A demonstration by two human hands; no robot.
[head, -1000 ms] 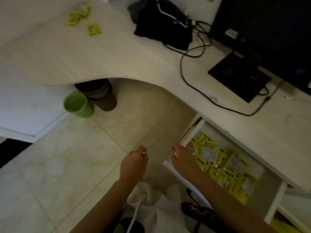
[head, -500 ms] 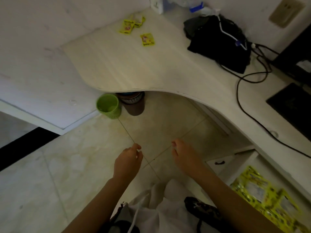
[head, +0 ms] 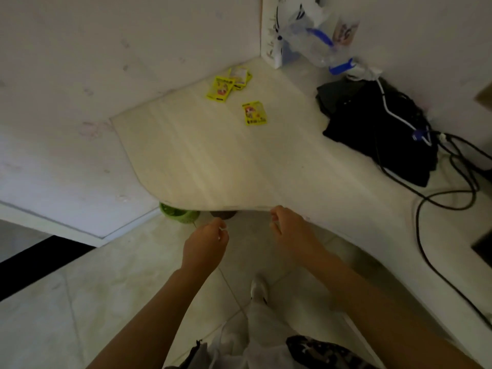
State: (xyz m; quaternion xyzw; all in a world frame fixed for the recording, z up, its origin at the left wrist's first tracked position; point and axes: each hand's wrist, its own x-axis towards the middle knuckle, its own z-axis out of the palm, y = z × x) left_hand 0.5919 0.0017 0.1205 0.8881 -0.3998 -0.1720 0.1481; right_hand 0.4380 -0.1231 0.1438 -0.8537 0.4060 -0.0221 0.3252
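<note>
1. Your left hand [head: 205, 243] and right hand [head: 290, 233] hang side by side over the floor, just short of the bench [head: 213, 166] edge. They touch nothing on it.
2. Each grip is curled, thumb towards fingertips. A pale speck shows at the left fingertips, but in this dim light I cannot tell whether either grip is clamped on anything.
3. The yellow packets lie well apart from both hands: a small pile [head: 229, 85] near the back corner and one loose packet [head: 254, 113] near it.
4. As I judge it, the work has barely begun: no packet is lifted, so the reach and pick-up are still to do.
5. Containers: a green cup [head: 181, 214] and a brown pot [head: 223, 214] stand on the floor under the bench edge, contents hidden. A clear plastic bag [head: 316, 35] in the corner holds blue-and-white items.
</note>
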